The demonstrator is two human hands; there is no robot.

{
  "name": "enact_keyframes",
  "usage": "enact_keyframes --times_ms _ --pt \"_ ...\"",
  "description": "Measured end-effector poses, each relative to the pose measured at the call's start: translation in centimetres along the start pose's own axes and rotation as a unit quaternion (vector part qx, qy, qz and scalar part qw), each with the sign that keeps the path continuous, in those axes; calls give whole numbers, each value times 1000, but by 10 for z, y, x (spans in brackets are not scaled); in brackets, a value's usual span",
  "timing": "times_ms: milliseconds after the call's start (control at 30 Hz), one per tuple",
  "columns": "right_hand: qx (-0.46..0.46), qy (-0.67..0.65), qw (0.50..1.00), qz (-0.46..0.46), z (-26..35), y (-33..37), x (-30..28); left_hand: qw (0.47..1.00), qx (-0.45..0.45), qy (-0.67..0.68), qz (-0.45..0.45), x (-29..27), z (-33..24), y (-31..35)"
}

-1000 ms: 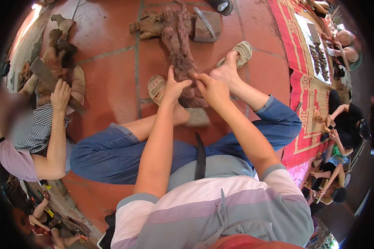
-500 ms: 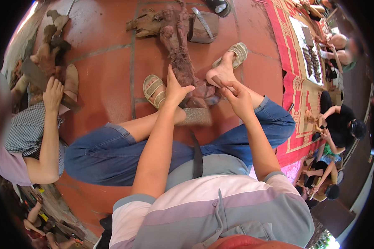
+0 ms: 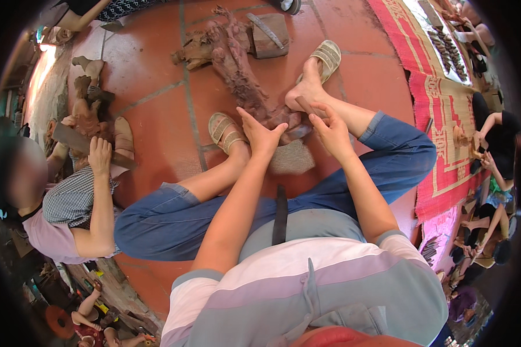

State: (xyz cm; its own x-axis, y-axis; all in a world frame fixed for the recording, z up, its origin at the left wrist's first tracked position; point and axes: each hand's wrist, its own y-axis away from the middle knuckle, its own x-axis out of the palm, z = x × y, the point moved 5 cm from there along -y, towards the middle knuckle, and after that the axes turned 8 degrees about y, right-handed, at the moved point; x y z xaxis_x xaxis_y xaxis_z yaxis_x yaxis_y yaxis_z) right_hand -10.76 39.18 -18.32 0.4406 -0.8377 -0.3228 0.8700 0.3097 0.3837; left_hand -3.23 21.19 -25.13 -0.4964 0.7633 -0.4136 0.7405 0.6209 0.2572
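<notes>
A reddish-brown carved wooden figure (image 3: 237, 69) lies on the floor between my feet, its far end by a rough piece of wood. My left hand (image 3: 263, 132) is at the near end of the carving, fingers and thumb spread wide; it looks to rest against the wood. In my right hand (image 3: 333, 130) a small flat brown piece (image 3: 304, 104) is pinched between thumb and fingers, just above the carving's near end on the right. What the piece is made of I cannot tell. Beneath the near end is a grey speckled flat piece (image 3: 293, 158).
A wooden block (image 3: 270, 43) with a metal ruler-like strip (image 3: 266, 30) lies beyond the carving. My sandalled feet flank it. At left a seated person (image 3: 58, 214) holds a flat blade-like tool over another carving (image 3: 90, 110). A red and tan mat (image 3: 431, 115) runs along the right.
The view has shifted, bringing more of the people at left into sight. My left hand has slid nearer the carving's close end. My right hand keeps its pinch on the brown piece.
</notes>
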Motion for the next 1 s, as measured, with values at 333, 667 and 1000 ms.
enact_keyframes --times_ms 333,667,1000 --pt "21 -23 999 19 -4 4 4 997 -63 -16 -34 4 3 -1" --pt "-41 33 998 -33 -22 -5 6 991 -131 18 1 6 -2 -5" --pt "-124 184 975 26 -1 -47 38 995 -90 33 5 -4 13 -2"
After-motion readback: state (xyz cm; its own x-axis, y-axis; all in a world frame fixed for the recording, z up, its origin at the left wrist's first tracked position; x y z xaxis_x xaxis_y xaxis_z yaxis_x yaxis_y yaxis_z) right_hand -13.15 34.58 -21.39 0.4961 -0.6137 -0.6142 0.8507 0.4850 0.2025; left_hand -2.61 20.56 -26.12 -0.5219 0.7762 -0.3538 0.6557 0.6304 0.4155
